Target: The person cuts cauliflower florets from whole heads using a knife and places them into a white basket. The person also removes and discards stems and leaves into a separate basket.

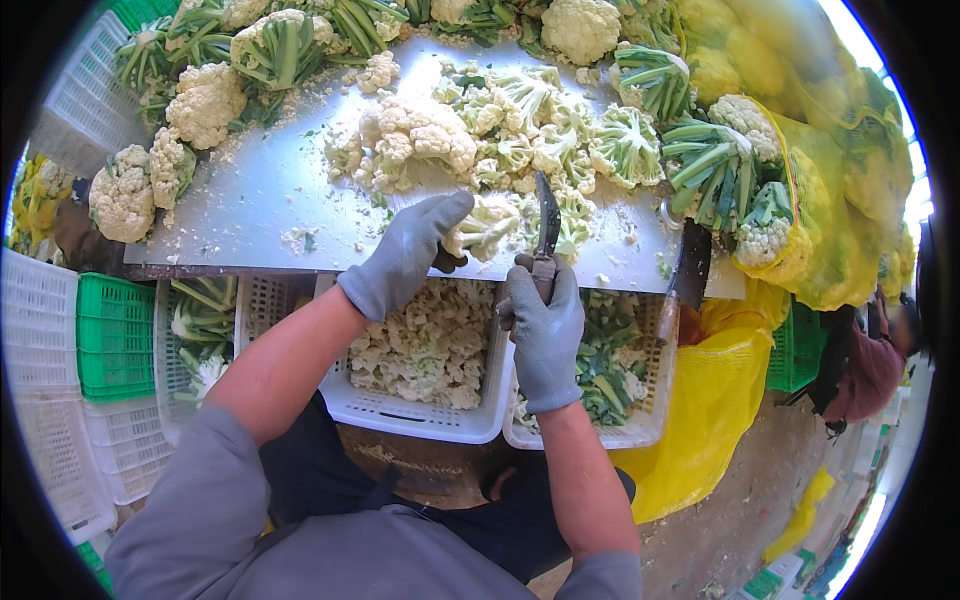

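My left hand, in a grey work glove, grips a cauliflower floret just above the table's near edge. In my gloved right hand is a knife, its dark, curved blade pointing away from me. The blade stands just right of the floret, apart from my left fingers. Beyond both hands, cut cauliflower pieces lie heaped on the metal tabletop, with a larger part head at the left of the heap.
Below the edge, a white crate holds florets; another crate holds leaves and trimmings. A cleaver and a second knife lie at the right edge. Yellow mesh sacks of cauliflower crowd the right. A person is farther right.
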Tool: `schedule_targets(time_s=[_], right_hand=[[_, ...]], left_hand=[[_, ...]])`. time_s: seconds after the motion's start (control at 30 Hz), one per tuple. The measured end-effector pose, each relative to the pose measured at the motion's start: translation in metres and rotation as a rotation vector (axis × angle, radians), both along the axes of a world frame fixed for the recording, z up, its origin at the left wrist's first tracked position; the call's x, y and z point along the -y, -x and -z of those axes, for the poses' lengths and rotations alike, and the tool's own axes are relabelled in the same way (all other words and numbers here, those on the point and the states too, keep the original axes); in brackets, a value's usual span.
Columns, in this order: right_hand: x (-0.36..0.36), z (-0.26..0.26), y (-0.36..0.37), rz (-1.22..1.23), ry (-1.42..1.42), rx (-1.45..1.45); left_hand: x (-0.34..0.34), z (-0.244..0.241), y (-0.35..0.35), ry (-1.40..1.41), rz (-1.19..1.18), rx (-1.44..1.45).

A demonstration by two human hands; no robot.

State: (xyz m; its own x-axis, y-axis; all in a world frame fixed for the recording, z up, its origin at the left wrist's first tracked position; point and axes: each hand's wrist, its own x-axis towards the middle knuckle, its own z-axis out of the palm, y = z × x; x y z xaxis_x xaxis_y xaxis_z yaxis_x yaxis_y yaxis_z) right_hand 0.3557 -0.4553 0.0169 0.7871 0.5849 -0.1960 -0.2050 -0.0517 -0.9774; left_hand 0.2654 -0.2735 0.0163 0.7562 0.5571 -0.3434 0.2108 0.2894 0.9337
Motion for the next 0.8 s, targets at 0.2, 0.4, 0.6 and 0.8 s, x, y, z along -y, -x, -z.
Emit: schedule_targets(time_s=[0.2, 0.4, 0.6, 0.8], right_hand=[[0.000, -0.007, 0.004, -0.079, -0.003, -0.127], [0.017, -0.009, 0.015, -0.081, -0.018, -0.213], [0.051, -0.025, 0.028, -0.045, 0.186, 0.535], [0.093, -0.014, 0.035, -0.082, 0.309, 1.084]], left_hand=[[0.031, 0.015, 0.010, -0.120, 0.049, 0.001], [0.065, -0.017, 0.013, 0.415, -0.019, 0.251], [0.069, 0.028, 0.027, -0.585, 0.144, 0.344], [0.095, 0.027, 0.034, 0.214, 0.185, 0.451]])
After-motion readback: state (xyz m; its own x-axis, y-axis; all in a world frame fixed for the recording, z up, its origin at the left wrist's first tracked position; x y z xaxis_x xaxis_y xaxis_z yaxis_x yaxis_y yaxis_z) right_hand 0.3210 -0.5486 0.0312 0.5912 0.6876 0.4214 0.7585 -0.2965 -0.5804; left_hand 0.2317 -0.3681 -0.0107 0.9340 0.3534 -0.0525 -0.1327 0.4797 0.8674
